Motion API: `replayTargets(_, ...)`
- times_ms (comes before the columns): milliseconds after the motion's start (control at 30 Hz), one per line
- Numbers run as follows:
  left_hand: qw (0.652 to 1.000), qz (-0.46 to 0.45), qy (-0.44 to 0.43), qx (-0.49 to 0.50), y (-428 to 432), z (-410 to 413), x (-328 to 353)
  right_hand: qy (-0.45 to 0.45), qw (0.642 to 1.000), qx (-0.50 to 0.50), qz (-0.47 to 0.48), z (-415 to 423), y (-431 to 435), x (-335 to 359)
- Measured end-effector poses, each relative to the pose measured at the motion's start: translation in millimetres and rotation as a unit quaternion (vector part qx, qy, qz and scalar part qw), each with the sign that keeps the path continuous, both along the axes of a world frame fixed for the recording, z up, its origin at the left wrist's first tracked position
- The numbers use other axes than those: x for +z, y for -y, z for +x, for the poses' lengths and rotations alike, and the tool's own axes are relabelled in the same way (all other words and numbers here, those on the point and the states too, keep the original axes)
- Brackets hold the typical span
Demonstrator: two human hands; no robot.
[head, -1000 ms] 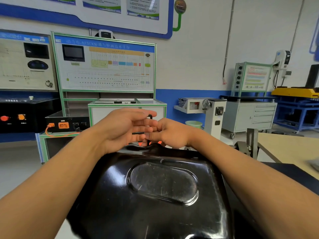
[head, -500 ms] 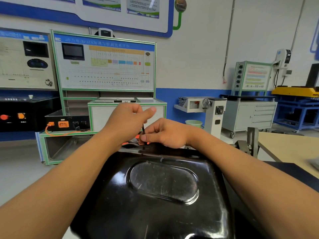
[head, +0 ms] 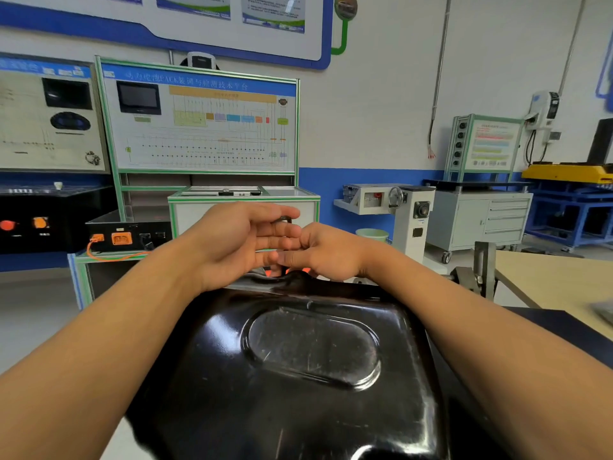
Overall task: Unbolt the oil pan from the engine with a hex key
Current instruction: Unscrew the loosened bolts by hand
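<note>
I see my left hand (head: 238, 240) laid with straight fingers against the hex key (head: 284, 220), whose bend shows above them. My right hand (head: 323, 252) curls round its shaft at the far edge of the black oil pan (head: 298, 376).

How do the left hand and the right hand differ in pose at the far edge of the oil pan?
The left hand has nearly straight fingers, while the right hand has curled fingers. The left hand reaches higher, to the bend of the hex key; the right hand sits lower, at its shaft. Both meet over the far edge of the oil pan.
</note>
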State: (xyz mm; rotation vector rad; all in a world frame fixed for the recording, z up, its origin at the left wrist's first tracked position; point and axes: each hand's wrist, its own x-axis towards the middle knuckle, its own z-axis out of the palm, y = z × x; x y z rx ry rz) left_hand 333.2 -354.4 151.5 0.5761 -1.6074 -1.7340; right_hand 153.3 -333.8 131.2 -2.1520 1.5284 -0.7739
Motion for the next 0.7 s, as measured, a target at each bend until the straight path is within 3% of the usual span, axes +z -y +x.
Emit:
replayTargets(300,0.992,-0.106,0.071,-0.002,1,-4,-7,-0.031,1.0,-0.001,-0.002,3,-4,1)
replayTargets(433,0.972,-0.192,0.091,0.106,-4,-12,-9,-0.006,0.999,0.046,0.001,6,-3,0)
replayTargets(567,0.917,-0.283,0.142,0.244,0,-19,-10,-0.048,0.999,0.017,0.006,4,2,-1)
replayTargets(633,0.912,-0.267,0.158,0.268,2,-19,-8,-0.033,0.999,0.012,0.009,4,3,-1)
replayTargets(700,0.934,-0.209,0.143,0.253,2,-18,-7,-0.029,0.999,0.013,0.009,5,2,-1)
